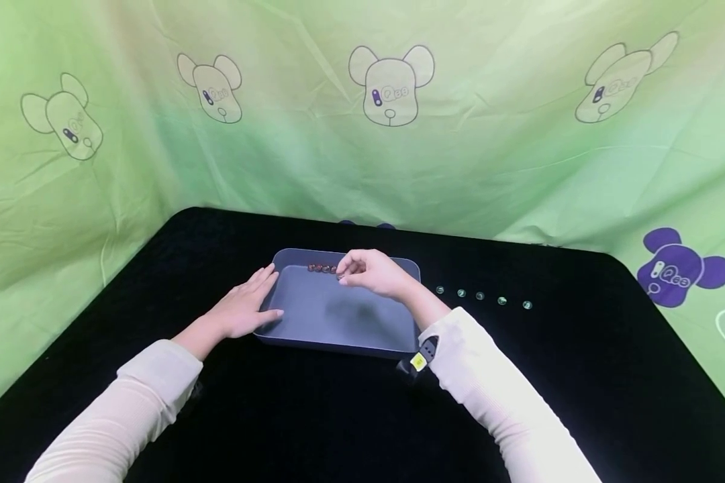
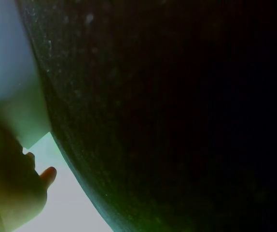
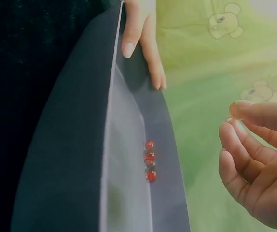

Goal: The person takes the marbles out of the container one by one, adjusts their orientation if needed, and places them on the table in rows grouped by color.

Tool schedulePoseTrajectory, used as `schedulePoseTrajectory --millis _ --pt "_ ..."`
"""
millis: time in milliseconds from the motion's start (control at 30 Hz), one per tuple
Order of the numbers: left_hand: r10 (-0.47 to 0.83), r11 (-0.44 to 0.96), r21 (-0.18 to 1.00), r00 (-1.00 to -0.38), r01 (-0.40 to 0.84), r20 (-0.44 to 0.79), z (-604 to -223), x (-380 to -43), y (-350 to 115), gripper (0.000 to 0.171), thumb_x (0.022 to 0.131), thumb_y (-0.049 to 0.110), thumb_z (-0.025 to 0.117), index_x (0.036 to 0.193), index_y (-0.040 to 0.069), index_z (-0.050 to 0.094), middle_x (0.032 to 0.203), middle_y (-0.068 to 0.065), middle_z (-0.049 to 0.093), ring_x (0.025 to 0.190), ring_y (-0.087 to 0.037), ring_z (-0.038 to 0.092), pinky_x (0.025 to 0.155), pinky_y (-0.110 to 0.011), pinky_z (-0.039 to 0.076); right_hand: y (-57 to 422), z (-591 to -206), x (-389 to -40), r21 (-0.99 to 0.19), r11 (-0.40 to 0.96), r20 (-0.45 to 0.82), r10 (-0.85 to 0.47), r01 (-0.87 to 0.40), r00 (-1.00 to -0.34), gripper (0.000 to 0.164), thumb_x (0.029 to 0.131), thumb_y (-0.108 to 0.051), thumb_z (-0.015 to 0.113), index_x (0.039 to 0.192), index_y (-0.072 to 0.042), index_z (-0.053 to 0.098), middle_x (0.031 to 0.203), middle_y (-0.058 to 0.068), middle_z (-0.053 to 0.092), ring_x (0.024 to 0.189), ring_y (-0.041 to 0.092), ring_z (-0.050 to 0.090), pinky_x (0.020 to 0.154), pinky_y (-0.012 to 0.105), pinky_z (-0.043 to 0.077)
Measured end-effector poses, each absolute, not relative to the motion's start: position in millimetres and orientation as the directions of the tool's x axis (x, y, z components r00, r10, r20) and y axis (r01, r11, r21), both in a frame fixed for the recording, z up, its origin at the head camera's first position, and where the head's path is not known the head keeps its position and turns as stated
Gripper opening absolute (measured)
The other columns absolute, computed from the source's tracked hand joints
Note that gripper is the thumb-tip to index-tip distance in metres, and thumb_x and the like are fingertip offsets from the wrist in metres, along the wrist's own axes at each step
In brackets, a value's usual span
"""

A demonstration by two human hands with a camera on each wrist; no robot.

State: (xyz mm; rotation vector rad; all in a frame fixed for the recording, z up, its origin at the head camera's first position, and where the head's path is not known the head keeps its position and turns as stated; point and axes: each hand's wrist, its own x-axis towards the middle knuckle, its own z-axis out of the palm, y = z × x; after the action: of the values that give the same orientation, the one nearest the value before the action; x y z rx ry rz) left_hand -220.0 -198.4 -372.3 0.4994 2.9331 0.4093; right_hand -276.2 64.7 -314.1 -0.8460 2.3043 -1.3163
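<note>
My left hand (image 1: 244,308) rests on the left rim of a grey rectangular tray (image 1: 314,315), fingers extended and thumb apart, reaching over the inside. Above the tray's far side, my right hand (image 1: 371,274) pinches a small red glass bead (image 3: 233,110) between thumb and index finger, its other fingers loosely bent. A short row of red glass beads (image 3: 150,162) lies in the tray along the far wall, just left of the right hand in the head view.
On the black cloth-covered table (image 1: 338,416), several greenish glass beads (image 1: 480,296) form a spaced row right of the tray. A green printed curtain (image 1: 290,161) hangs behind the table. A black strap with a yellow tag (image 1: 419,362) hangs at the right wrist.
</note>
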Motion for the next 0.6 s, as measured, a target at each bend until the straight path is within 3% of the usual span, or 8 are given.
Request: schedulePoseTrajectory --millis 400,600 --pt "0.352 0.901 0.294 -0.933 0.318 -0.070 -376.0 -220.5 -197.6 0.074 0.085 0.044 0.045 0.138 0.002 0.015 0.143 -0.011 0.005 0.129 -0.028 0.005 0.097 -0.051 0.016 90.2 -319.7 -262.2 -0.906 0.297 0.066 -0.606 -0.302 -0.793 0.015 0.078 -0.005 0.061 0.091 0.002 0.058 0.081 0.006 0.058 0.074 0.016 0.056 0.069 0.029 0.046" --pt "0.349 0.904 0.295 -0.933 0.311 -0.085 -373.5 -220.7 -197.6 0.074 0.085 0.044 0.045 0.138 0.003 0.014 0.144 -0.011 0.004 0.129 -0.027 0.004 0.097 -0.051 0.016 101.6 -320.2 -254.9 -0.927 0.262 0.077 -0.571 -0.270 -0.818 0.015 0.077 -0.004 0.061 0.091 0.003 0.057 0.079 0.007 0.057 0.073 0.017 0.055 0.072 0.037 0.046"
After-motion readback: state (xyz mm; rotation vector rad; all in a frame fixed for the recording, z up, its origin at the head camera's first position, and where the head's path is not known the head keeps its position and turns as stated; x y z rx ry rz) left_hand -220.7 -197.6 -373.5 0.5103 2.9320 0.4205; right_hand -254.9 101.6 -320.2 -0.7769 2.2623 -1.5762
